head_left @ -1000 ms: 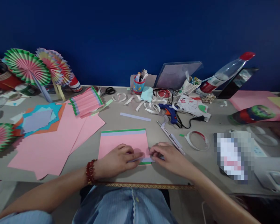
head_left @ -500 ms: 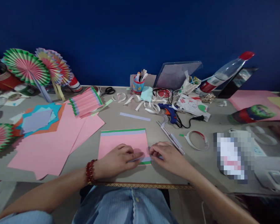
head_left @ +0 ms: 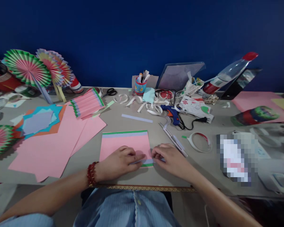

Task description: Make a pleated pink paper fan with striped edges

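A pink sheet of paper (head_left: 123, 142) lies before me, with green and lavender bands along its far and near edges. My left hand (head_left: 119, 160), with a red beaded bracelet at the wrist, lies across the sheet's near part, its fingers stretched out and pressing down. Under these fingers runs a lavender paper strip (head_left: 148, 161) along the near band; the palm hides much of it. At the sheet's right edge, my right hand (head_left: 169, 159) is closed, thumb and fingers pinching the right end of the strip.
A utility knife (head_left: 172, 138) lies right of the sheet, near a tape roll (head_left: 200, 142) and a blue glue gun (head_left: 171, 113). A loose lavender strip (head_left: 137, 118) lies beyond it. Pink sheets (head_left: 47, 151), a pleated paper (head_left: 87, 103) and paper fans (head_left: 28, 67) are at left.
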Available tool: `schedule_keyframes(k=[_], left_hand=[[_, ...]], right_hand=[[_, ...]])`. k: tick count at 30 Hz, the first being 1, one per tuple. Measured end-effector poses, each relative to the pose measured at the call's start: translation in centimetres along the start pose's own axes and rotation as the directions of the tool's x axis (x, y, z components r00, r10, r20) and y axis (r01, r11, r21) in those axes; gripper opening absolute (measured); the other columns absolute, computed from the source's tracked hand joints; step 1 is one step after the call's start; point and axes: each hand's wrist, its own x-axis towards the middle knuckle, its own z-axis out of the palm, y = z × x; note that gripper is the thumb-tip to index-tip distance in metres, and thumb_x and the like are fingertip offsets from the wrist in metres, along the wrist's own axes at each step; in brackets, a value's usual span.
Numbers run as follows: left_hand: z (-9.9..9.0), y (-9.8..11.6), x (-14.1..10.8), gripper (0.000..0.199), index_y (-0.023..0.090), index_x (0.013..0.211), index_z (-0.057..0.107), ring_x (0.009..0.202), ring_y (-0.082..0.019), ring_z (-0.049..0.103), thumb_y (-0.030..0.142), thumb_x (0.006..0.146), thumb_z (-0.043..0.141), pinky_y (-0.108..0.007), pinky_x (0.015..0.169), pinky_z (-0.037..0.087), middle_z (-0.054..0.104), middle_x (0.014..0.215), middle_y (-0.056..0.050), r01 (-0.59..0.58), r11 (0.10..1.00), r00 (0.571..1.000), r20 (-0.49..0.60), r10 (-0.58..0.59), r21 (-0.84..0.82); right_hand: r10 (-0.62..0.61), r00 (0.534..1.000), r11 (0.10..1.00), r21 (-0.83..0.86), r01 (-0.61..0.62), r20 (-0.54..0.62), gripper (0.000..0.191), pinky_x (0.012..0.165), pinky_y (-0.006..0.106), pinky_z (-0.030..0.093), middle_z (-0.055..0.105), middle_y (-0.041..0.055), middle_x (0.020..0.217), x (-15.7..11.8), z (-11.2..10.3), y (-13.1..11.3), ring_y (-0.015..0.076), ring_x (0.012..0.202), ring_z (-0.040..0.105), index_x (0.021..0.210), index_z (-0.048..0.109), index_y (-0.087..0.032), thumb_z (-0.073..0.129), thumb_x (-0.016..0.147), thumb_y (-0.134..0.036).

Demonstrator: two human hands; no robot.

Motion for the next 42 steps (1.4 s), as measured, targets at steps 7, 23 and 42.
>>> schedule_keyframes(k=[7,23,42], left_hand=[[0.03,-0.03,-0.07,0.030,0.029,0.128,0.059,0.111,-0.021,0.050,0.026,0.099,0.051,-0.038,0.096,0.040,0.049,0.148,-0.003,0.001,1.000,1.000,-0.006,-0.001,0.000],[0.05,-0.03,-0.08,0.030,0.029,0.128,0.059,0.109,-0.020,0.050,0.027,0.099,0.052,-0.037,0.096,0.040,0.050,0.147,-0.003,0.006,1.000,1.000,-0.004,-0.006,0.006],[0.15,-0.03,-0.05,0.028,0.029,0.127,0.059,0.110,-0.020,0.050,0.028,0.100,0.050,-0.037,0.096,0.039,0.050,0.148,-0.002,0.009,1.000,1.000,0.007,-0.009,0.006]], right_hand=[[-0.003,1.000,1.000,-0.010,0.003,-0.004,0.009,0.080,0.032,0.038,0.069,0.0009,0.080,-0.02,-0.08,-0.13,0.0188,0.081,0.061,0.089,0.064,-0.022,0.057,0.086,-0.016],[-0.009,1.000,1.000,-0.024,0.010,0.011,0.008,0.080,0.031,0.038,0.068,0.0007,0.080,-0.01,-0.14,-0.06,0.0186,0.081,0.060,0.089,0.063,-0.022,0.058,0.086,-0.016],[-0.007,0.999,0.999,-0.044,0.009,0.036,0.006,0.080,0.031,0.037,0.067,0.0008,0.080,0.10,-0.34,-0.08,0.0189,0.081,0.060,0.087,0.062,-0.021,0.059,0.086,-0.016]])
